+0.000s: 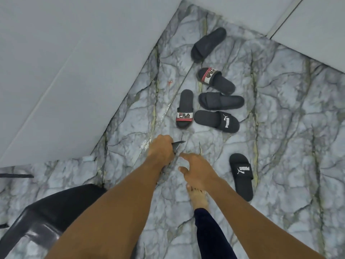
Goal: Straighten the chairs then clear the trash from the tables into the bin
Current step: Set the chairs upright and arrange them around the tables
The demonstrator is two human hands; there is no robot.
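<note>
Where the left grip (161, 150) curls round a thin dark piece (178, 145), one pointed corner juts out past the fingers and more of it shows below the wrist; what the piece is cannot be told. The right grip (197, 169) hangs just beside it, fingers loosely bent and holding nothing. Both are held over the veined marble floor (280, 137). Under the right forearm a bare foot (197, 198) stands on the floor, with a dark trouser leg (211, 234) above it. The black chair (46, 212) sits at the lower left, partly under the left forearm and near the grey wall panel (74, 53). Beyond the hands lies a cluster of black slides, among them a Fila slide (184, 109) and a Puma slide (217, 120) side by side. A second Puma slide (241, 176) lies apart, to the right of the right grip.
</note>
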